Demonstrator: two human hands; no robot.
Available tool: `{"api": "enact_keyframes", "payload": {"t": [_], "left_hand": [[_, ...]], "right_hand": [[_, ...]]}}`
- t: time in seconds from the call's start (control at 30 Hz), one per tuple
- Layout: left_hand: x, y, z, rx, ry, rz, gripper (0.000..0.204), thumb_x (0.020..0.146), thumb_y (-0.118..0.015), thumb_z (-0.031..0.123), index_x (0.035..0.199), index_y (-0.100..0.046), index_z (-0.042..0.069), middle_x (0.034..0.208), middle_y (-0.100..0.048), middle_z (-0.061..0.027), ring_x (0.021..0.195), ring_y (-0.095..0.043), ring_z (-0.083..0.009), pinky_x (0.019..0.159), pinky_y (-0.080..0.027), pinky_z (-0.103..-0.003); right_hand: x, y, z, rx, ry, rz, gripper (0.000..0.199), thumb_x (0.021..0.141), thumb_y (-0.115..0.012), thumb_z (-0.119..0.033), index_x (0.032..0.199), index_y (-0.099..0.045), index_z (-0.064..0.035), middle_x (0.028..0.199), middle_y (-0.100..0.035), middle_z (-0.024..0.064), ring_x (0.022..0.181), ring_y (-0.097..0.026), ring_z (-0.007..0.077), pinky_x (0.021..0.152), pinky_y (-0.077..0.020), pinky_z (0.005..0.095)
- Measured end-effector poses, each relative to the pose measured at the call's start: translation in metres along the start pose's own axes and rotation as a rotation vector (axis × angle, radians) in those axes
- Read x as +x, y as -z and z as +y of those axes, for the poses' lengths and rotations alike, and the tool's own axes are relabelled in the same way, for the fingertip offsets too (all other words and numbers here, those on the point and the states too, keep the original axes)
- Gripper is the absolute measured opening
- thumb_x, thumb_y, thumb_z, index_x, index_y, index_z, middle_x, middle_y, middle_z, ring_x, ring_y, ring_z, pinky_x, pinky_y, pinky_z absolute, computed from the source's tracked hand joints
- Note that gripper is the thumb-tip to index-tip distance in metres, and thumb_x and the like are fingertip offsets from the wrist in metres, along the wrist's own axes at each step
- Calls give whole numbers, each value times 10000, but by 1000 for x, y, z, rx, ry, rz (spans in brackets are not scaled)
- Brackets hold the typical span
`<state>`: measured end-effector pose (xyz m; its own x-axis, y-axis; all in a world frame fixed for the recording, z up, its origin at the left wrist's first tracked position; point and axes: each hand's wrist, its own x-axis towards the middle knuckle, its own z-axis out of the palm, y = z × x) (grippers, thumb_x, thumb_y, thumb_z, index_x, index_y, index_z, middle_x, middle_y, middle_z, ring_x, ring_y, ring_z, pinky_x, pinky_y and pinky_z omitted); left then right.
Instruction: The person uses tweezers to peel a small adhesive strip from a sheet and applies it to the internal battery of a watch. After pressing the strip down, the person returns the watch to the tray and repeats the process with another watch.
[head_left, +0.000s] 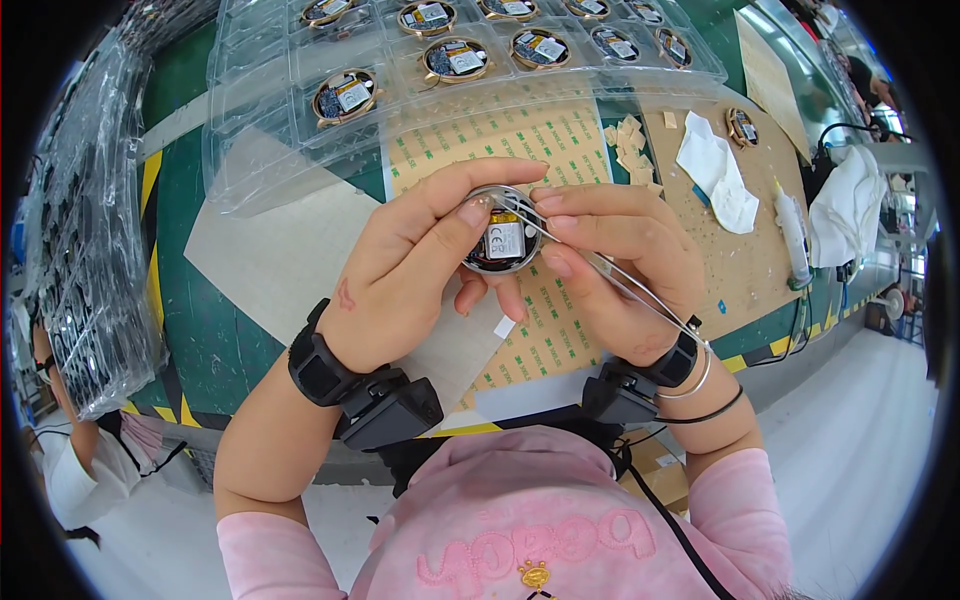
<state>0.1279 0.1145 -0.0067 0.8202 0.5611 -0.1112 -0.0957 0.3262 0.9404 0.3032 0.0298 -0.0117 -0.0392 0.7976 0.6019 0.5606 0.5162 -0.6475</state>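
Observation:
Between my hands is a round watch case (503,242), its back off, so a silvery battery and dark circuit parts show inside. My left hand (420,255) grips the case by its rim, thumb over the upper left edge and other fingers around and under it. A pair of metal tweezers (625,283) is pinched in my right hand (630,250). Their tips reach into the upper part of the case, close to my left thumb; what they touch is too small to make out. Beneath my hands lies a tan printed adhesive sheet (555,330).
Clear plastic trays (400,105) with several open watch cases (455,61) stand at the back. On a brown board (690,290) at the right lie white cloth (715,170), another watch case (741,128) and small tan pieces (628,145). Wrapped stacks (90,220) stand left.

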Motion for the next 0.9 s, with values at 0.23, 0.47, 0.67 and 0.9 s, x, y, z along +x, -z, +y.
{"api": "enact_keyframes", "payload": {"t": [0.23, 0.47, 0.67, 0.9], "left_hand": [[1, 2, -2, 47, -20, -11, 393, 975, -322, 173, 1292, -428, -34, 936, -622, -95, 611, -631, -165, 468, -386, -202], [2, 1, -3, 13, -4, 11, 386, 964, -310, 149, 1273, -441, -42, 938, -624, -99, 592, -623, -162, 464, -381, -202], [2, -1, -3, -47, 12, 15, 386, 953, -307, 131, 1264, -446, -52, 948, -622, -103, 592, -622, -163, 462, -378, -202], [2, 1, -4, -42, 11, -21, 411, 943, -315, 149, 1282, -426, -55, 977, -616, -112, 608, -630, -173, 469, -375, -201]], "right_hand": [[2, -4, 1, -21, 16, 76, 214, 700, -734, 19, 890, -641, -12, 917, -659, 125, 824, -657, 223, 698, -533, 283], [-1, -3, -1, -11, -27, 53, 194, 743, -686, 32, 916, -613, -12, 957, -646, 143, 864, -635, 221, 736, -505, 285], [0, -2, -2, -6, -24, 22, 187, 762, -666, 38, 930, -603, -15, 979, -642, 148, 884, -624, 217, 759, -490, 288], [3, -3, -1, -14, 13, 69, 213, 700, -732, 28, 891, -650, -19, 906, -654, 119, 814, -655, 213, 688, -531, 276]]}}
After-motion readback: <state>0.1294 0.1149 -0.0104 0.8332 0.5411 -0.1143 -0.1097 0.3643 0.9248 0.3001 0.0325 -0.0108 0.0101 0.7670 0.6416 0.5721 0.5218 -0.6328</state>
